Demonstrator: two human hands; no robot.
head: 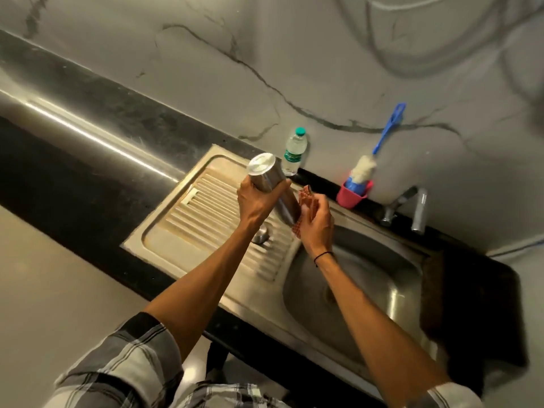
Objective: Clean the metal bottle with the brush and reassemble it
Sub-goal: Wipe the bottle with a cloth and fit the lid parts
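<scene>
Over the steel sink, the left hand grips the upside-down shiny metal bottle; the right hand holds a checked cloth. The blue brush rests at two o'clock. I think drying is happening; the round metal cap remains off.

Dim, warm indoor light with a greenish cast. Bright streak of glare along the dark tabletop (upper left), softer sheen on the sink. Strong wide-angle bending at edges; smeared, blurry upper right corner; overall slightly soft.
</scene>
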